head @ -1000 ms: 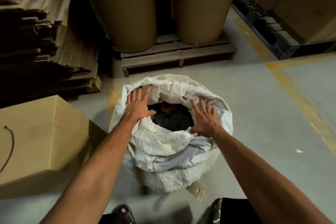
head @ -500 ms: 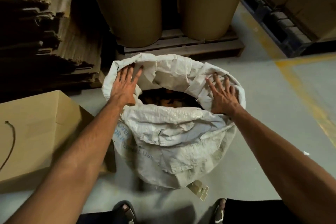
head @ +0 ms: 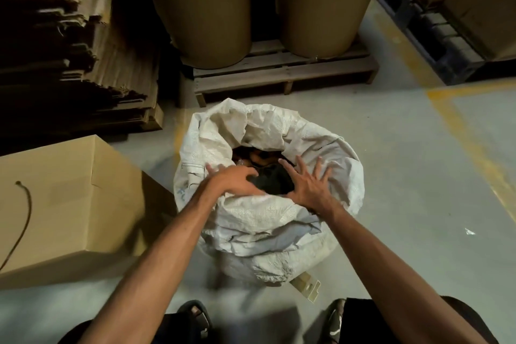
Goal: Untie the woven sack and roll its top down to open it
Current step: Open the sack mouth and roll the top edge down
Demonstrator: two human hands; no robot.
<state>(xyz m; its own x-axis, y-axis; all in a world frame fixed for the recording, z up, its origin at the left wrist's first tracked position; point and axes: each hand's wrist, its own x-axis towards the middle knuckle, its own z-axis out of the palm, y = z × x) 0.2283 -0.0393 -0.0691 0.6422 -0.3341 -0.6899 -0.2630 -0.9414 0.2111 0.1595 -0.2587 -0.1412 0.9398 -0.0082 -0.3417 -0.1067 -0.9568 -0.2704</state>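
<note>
Head view: crumpled white woven sack (head: pixel 268 220) upright on grey concrete floor (head: pixel 405 176), mouth already agape. Left hand (head: pixel 231 180) and right hand (head: pixel 305 184) released, fingers splayed on near rim. Best rolled evenly outward, both sides together, without tipping.

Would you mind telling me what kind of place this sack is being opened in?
Probably a warehouse or packaging storeroom: big paper rolls stand on a wooden pallet, flattened cardboard is stacked nearby, and yellow lines mark the concrete floor.
</note>
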